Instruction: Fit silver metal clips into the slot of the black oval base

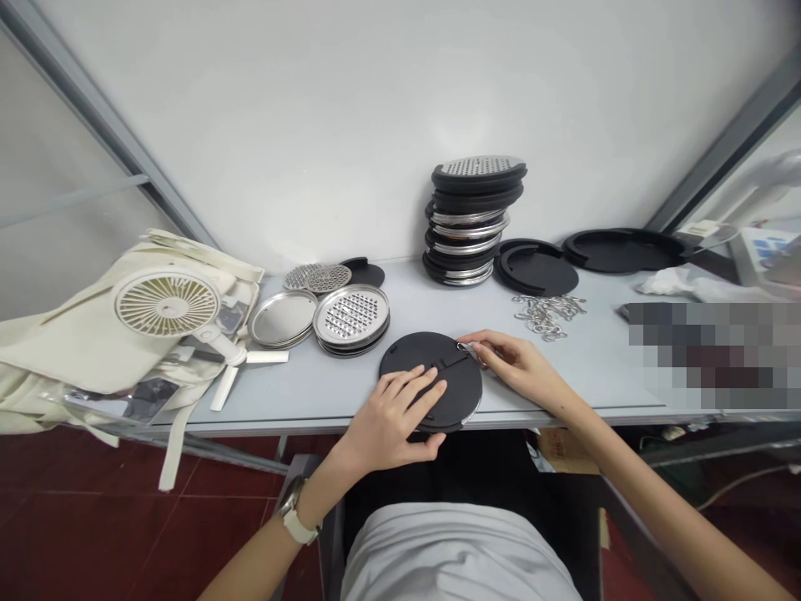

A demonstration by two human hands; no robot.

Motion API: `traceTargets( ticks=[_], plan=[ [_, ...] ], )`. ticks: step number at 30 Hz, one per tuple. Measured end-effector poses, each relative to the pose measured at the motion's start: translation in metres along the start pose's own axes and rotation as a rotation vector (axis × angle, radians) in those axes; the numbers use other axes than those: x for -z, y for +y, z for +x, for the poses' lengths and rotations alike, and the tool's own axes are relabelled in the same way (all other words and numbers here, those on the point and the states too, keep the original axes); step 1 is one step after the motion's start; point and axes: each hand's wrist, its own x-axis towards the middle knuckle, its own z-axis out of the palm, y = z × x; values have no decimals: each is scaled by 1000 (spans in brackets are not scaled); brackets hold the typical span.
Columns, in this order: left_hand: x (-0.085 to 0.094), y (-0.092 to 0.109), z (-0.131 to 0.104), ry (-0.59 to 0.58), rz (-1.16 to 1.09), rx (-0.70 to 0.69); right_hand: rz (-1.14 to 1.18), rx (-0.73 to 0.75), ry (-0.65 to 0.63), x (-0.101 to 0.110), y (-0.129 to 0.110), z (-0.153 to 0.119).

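Observation:
A round black plastic disc [400, 352] lies at the table's front edge, with a slot and a bit of silvery rim at its lower right. My left hand [391, 417] rests flat over it, fingers spread and thumb out past the front edge. At the disc's upper right, my right hand [510, 363] pinches a small metal clip [464, 346] against the rim; the fingers partly hide it. Similar small metal clips [547, 315] lie in a loose pile beyond the right hand.
Behind stands a tall leaning stack of black discs and metal graters [476, 221]. Black round trays [538, 269] sit right of it. Grater plates [350, 315] and plain metal lids [283, 319] lie left. A white fan [168, 305] rests on a cream bag [81, 309].

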Motion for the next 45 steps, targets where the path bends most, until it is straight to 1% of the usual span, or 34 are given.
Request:
traceTargets(
  ticks=[3, 7, 20, 35, 41, 45],
  plan=[
    [0, 0, 0, 4, 3, -2, 13, -18, -33, 1, 2, -1],
    [-1, -1, -1, -1, 5, 2, -49, -17, -48, 1, 5, -2],
    [-1, 0, -1, -6, -2, 2, -94, 39, -33, 0, 0, -2],
    [-1, 0, 0, -8, 13, 0, -81, 17, -53, 0, 2, -2],
    [-1, 0, 0, -4, 18, -7, -91, 31, -29, -1, 3, -2],
    [-1, 0, 0, -9, 16, -7, -100, 30, -37, 0, 4, -2]
  ],
)
